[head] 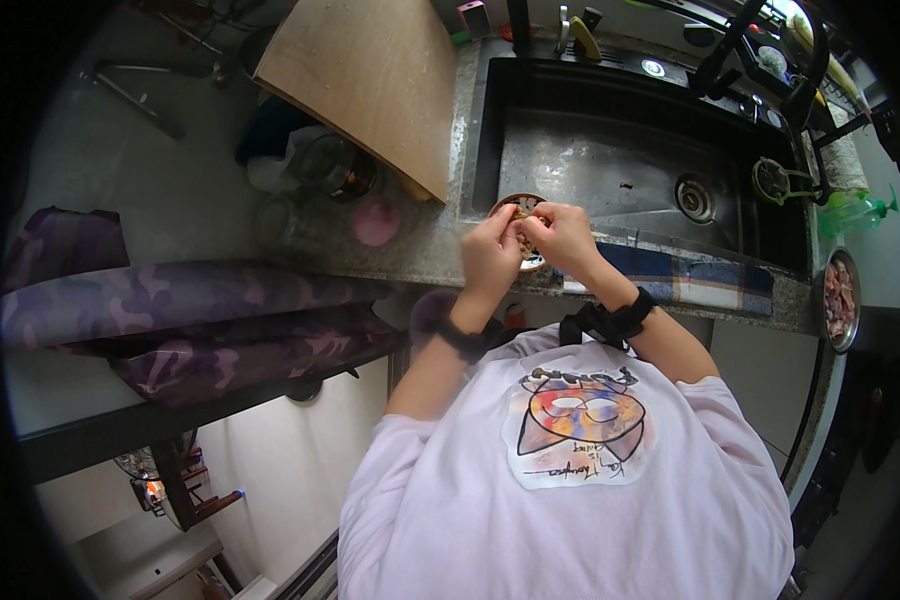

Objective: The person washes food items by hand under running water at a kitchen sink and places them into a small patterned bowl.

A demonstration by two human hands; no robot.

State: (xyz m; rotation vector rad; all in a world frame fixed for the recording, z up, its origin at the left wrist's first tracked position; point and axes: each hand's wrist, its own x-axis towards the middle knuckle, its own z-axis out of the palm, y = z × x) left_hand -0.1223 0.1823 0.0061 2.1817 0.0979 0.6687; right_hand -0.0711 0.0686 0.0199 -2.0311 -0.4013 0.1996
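Note:
My left hand [493,251] and my right hand [561,236] meet fingertip to fingertip over a small patterned bowl [534,262] at the sink's front left corner. Between their fingers they pinch a small brownish piece of food [521,214], too small to name. More brownish bits lie in the bowl, partly hidden by the hands. Black bands circle both wrists. To the right of my right hand, a blue and white checked cloth [645,271] lies along the counter's front edge.
Behind the bowl is a dark sink [585,165] with a drain [694,198]. A wooden board [375,82] stands left of it, near glass jars [330,165]. At right are a green pump bottle [855,216] and a metal bowl of raw meat [840,300].

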